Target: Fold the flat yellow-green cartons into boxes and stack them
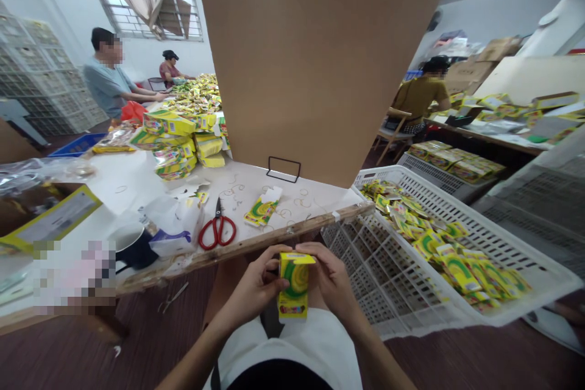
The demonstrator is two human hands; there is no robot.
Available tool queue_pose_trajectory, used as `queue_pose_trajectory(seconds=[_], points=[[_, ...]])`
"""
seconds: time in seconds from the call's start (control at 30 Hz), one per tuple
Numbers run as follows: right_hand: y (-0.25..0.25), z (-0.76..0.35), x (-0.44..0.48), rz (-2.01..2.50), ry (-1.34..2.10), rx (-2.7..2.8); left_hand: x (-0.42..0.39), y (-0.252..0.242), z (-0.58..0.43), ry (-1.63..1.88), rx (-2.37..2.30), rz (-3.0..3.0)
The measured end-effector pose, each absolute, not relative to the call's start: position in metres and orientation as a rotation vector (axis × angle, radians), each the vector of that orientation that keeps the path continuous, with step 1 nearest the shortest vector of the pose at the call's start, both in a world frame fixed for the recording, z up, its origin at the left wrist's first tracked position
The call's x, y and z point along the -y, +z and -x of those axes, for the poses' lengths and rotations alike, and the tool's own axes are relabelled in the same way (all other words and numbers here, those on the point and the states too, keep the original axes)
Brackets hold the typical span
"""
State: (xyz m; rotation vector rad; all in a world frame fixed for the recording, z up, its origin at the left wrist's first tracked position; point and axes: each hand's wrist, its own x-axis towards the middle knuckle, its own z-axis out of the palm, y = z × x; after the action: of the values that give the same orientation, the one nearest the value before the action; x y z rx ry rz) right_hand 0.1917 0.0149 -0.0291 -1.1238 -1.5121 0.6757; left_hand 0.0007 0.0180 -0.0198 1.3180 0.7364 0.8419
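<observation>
A small yellow and green carton (294, 283) is held upright between my two hands, above my lap. My left hand (261, 280) grips its left side, with the thumb across the front face. Fingers of my right hand (329, 271) bend over the top right edge, by the top flap; how firmly they press is hard to see. On the table edge in front lie red-handled scissors (218, 226). Beside them rests another flat yellow-green carton (264, 207), with loose rubber bands (286, 214) scattered around it.
A large cardboard sheet (311, 73) stands behind on a black wire stand (283, 169). Right, a white plastic crate (457, 213) holds many flat cartons. Left are stacked cartons (171, 146) and a dark mug (132, 247). Several people (107, 79) sit at other tables.
</observation>
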Motion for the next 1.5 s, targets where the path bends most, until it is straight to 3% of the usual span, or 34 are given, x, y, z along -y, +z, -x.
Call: queue_pose_trajectory(seconds=[0.23, 0.67, 0.9, 1.1, 1.33, 1.5], points=[[-0.025, -0.192, -0.015, 1.196, 1.045, 1.600, -0.016, -0.020, -0.007, 0.887, -0.873, -1.396], [-0.023, -0.191, -0.012, 1.259, 0.728, 1.675, -0.021, -0.012, -0.004, 0.852, -0.723, -1.264], [-0.032, -0.190, -0.014, 1.217, 0.795, 1.467, -0.025, -0.015, -0.026, 0.907, -0.737, -1.323], [-0.016, -0.258, -0.047, 1.018, 0.422, 0.612, -0.095, -0.021, -0.026, 0.934, -1.354, -1.891], [-0.045, -0.266, -0.045, 1.094, 1.035, 0.548, -0.173, -0.056, 0.003, 0.749, -1.978, -1.785], [-0.059, -0.230, -0.039, 1.138, 1.150, 0.636, -0.185, -0.066, 0.015, 0.668, -2.126, -1.713]])
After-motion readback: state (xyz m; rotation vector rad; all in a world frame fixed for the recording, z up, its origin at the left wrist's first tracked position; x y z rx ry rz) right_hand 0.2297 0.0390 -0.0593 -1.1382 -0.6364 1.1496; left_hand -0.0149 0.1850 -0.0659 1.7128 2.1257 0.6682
